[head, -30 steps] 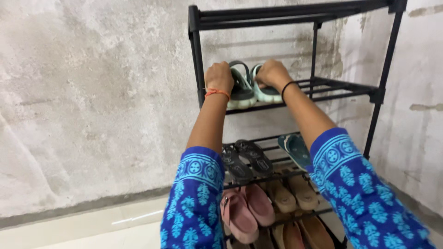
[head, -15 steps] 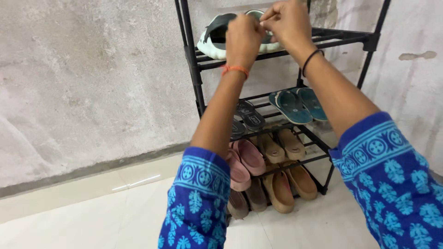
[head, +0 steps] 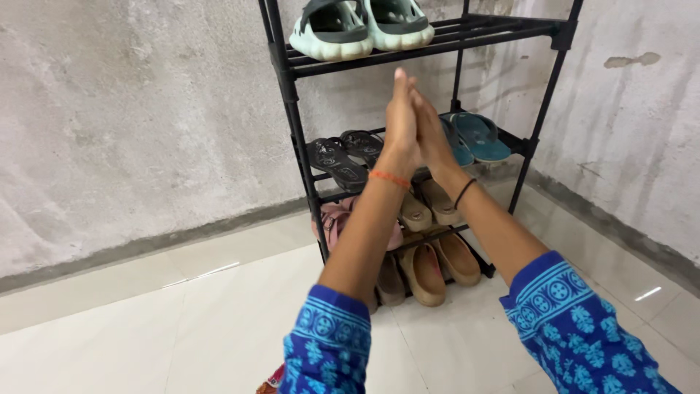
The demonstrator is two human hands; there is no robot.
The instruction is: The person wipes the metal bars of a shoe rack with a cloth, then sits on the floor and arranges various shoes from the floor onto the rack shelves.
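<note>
Head view: left hand (head: 400, 124) flat against right hand (head: 432, 131)

One black shoe rack (head: 292, 109), centre of the frame; I count four tiers in view. Top tier, upper centre: two mint-and-grey clogs (head: 361, 29). Second tier: two black sandals (head: 343, 155) at left, two teal flip-flops (head: 474, 137) at right. Third tier: two pink slippers (head: 332, 217) partly behind the arm, two beige shoes (head: 426, 204). Bottom tier: I make out two tan shoes (head: 437, 261) and at least one darker brown shoe (head: 390, 281); any more are hidden. Two hands, left hand (head: 399, 124) and right hand (head: 432, 131), centre frame.
</note>
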